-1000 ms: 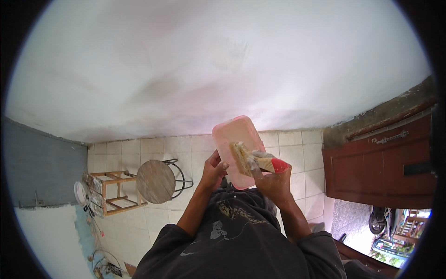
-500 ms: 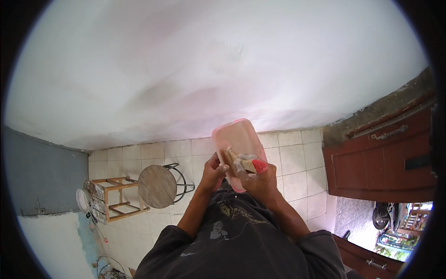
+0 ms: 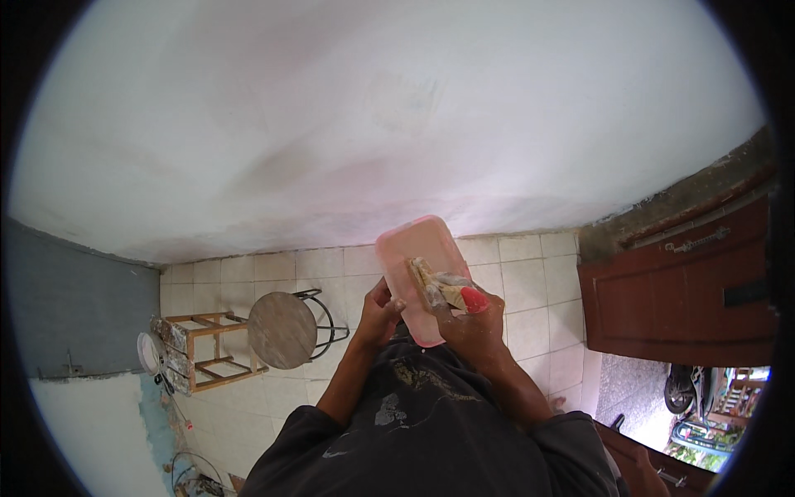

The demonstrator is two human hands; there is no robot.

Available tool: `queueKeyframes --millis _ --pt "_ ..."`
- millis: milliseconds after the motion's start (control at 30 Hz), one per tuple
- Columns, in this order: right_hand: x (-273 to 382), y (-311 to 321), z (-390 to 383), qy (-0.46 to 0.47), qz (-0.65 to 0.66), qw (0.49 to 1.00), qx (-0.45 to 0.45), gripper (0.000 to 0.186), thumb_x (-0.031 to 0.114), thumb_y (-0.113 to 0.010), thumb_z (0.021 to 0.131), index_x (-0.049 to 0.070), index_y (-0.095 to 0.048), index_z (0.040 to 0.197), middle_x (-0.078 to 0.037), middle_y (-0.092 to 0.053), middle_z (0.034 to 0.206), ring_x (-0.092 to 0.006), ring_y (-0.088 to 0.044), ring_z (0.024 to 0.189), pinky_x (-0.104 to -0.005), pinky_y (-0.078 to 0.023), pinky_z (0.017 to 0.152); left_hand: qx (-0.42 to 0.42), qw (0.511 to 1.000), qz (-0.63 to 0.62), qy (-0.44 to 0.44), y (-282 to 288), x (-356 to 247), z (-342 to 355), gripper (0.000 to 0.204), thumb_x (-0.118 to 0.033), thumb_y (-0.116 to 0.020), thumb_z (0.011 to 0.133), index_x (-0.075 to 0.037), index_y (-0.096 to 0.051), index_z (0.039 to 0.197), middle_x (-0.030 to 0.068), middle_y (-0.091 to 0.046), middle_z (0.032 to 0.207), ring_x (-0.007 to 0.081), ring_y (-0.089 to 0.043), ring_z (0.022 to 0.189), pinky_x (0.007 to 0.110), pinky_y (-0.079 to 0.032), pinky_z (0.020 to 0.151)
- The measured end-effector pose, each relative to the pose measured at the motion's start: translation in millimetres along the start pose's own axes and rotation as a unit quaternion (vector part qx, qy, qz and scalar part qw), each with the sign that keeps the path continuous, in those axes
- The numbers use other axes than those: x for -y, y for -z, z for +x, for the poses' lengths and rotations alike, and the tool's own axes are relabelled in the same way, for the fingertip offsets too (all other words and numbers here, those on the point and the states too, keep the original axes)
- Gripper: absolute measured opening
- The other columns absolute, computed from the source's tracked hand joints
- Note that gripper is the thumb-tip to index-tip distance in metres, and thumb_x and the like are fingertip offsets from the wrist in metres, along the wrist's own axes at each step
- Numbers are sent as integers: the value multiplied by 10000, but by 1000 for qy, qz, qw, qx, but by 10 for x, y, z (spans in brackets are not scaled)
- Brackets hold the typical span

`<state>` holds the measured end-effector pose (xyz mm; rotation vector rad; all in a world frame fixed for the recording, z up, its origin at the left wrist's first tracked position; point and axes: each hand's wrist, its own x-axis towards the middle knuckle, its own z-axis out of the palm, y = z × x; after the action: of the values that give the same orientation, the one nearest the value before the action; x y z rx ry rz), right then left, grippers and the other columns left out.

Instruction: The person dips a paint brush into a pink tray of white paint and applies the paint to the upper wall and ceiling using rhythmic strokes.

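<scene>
Dark charcoal short-sleeved shirt, pale grey smears and splatter across the chest. Forearms bare below the sleeves. Left hand (image 3: 379,312) and right hand (image 3: 469,325) bare, ungloved.

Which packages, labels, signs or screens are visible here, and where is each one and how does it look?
No labels, signs or screens show.
Pink plastic container: the nearest thing to a package, rectangular with rounded corners, translucent, held by the left hand; the right hand holds a red-handled tool on it.
</scene>
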<state>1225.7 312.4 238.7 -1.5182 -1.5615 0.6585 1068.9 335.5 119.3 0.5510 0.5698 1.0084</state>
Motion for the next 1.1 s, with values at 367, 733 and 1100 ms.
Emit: queueKeyframes --millis 367,733,1100 --pt "-64 9 49 -73 110 990 -44 206 47 -684 748 -26 -641 935 -141 -679 798 -178 -673 731 -279 -515 637 4 999 32 0 -16 -27 68 729 -195 -716 724 25 -361 1321 105 -510 1226 223 -513 1123 367 -431 949" --pt "-446 321 286 -48 34 996 71 191 13 -682 734 -28 -649 919 -100 -683 782 -134 -658 717 -262 -512 606 -57 998 6 -22 -179 214 327 695 -222 -728 724 16 -400 1288 117 -532 1192 226 -535 1090 382 -451 932" --pt "-1197 1219 940 97 23 986 135 139 58 -677 771 -22 -644 880 -84 -675 783 -144 -654 690 -291 -518 599 -90 992 -3 -89 -911 874 1149 723 -253 -699 751 30 -343 1313 125 -497 1240 241 -511 1138 379 -431 960"
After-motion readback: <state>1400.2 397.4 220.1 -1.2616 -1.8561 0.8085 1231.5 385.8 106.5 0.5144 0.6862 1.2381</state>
